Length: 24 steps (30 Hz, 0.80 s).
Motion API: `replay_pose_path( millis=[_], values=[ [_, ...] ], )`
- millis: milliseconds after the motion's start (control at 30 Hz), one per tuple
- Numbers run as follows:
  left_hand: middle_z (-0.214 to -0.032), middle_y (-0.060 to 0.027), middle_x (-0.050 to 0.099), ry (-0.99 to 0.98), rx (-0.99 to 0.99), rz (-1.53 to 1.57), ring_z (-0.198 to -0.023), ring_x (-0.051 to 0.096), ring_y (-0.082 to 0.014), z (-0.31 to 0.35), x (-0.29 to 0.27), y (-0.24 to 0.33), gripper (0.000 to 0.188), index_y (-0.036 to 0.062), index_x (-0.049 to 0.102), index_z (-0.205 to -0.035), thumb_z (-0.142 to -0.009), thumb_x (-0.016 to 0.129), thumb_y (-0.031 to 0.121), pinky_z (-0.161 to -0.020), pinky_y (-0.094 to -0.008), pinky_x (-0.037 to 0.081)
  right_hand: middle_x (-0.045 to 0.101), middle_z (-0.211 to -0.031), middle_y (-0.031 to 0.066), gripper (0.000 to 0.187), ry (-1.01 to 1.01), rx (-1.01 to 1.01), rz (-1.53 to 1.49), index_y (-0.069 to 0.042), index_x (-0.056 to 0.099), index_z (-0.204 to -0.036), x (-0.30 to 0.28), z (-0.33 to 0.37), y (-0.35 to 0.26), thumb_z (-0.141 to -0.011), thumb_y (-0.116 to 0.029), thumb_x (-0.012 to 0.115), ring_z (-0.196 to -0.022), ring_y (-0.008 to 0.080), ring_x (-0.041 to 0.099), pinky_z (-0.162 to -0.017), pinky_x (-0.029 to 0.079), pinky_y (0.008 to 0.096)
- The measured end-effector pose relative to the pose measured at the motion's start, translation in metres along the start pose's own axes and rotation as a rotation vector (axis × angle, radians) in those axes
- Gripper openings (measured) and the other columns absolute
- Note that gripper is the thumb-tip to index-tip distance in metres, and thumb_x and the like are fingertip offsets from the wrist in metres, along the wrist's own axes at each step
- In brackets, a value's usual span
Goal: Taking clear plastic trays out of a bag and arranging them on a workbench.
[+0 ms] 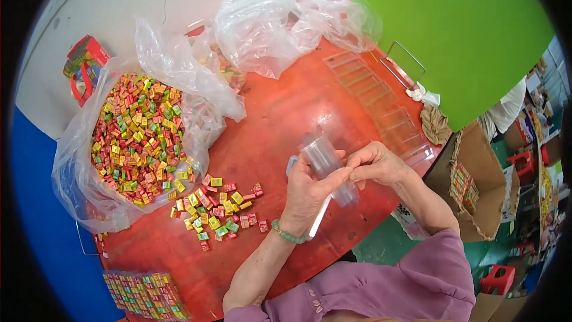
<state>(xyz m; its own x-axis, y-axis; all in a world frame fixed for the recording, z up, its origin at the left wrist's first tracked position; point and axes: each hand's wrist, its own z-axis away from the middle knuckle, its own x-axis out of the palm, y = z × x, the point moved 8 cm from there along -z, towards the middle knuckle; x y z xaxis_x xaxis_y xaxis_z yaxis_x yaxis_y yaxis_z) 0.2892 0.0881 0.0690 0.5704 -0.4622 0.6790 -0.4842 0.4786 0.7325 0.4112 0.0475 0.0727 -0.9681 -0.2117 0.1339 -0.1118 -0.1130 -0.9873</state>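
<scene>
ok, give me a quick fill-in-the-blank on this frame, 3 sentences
Both hands hold a clear plastic ____ above the table.
The left hand wears a ____ bead bracelet.
Loose candies lie on the table to the ____ of the left hand.

Missing: tray; green; left

Clear glossy plastic box (326,164), smooth. Red table (280,107) glossy, worn. Thin crinkled clear plastic bags (179,65). Shiny-wrapped candies (217,209). Matt brown cardboard carton (485,185).
</scene>
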Motion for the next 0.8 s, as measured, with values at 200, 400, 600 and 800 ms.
replay_pose_path(
  millis=[200,400,600,800],
  values=[
    [-0.103,-0.0080,0.062,0.167,0.101,-0.054,-0.091,0.063,-0.0142,-0.015,-0.039,0.013,0.036,-0.0009,0.053,-0.110,-0.080,0.072,0.001,-0.081,-0.0288,0.053,0.066,-0.078,0.0060,0.007,-0.030,0.131,0.108,-0.002,0.066,-0.089,0.005,-0.041,-0.008,-0.087,-0.008,0.063,-0.063,0.0150,0.063,-0.056,0.051,0.0274],
    [-0.098,-0.0050,0.063,0.282,0.062,0.034,-0.087,0.061,-0.0120,-0.026,-0.068,0.007,0.032,0.0026,0.056,-0.107,-0.080,0.072,0.002,-0.078,-0.0270,0.050,0.056,-0.082,0.0120,0.014,0.452,-0.567,1.569,-0.003,0.057,-0.091,-0.056,-0.092,-0.058,-0.077,-0.002,0.060,-0.079,0.0319,0.059,-0.070,0.048,0.0382],
    [-0.105,-0.0064,0.060,0.291,0.019,0.123,-0.093,0.059,-0.0121,-0.032,-0.066,0.000,0.036,0.0031,0.053,-0.110,-0.080,0.072,0.000,-0.083,-0.0280,0.049,0.055,-0.088,0.0070,0.013,0.338,-0.657,1.982,-0.007,0.056,-0.089,-0.089,-0.160,-0.014,-0.075,-0.006,0.055,-0.091,0.0232,0.057,-0.090,0.041,0.0409],
    [-0.103,-0.0054,0.059,0.304,0.010,0.174,-0.092,0.059,-0.0123,-0.038,-0.070,-0.004,0.037,0.0035,0.052,-0.110,-0.079,0.072,-0.001,-0.083,-0.0284,0.049,0.057,-0.086,0.0069,0.011,0.334,-0.621,2.033,-0.010,0.057,-0.089,-0.107,-0.189,0.000,-0.079,-0.013,0.051,-0.091,0.0212,0.058,-0.092,0.040,0.0395]
  ],
)
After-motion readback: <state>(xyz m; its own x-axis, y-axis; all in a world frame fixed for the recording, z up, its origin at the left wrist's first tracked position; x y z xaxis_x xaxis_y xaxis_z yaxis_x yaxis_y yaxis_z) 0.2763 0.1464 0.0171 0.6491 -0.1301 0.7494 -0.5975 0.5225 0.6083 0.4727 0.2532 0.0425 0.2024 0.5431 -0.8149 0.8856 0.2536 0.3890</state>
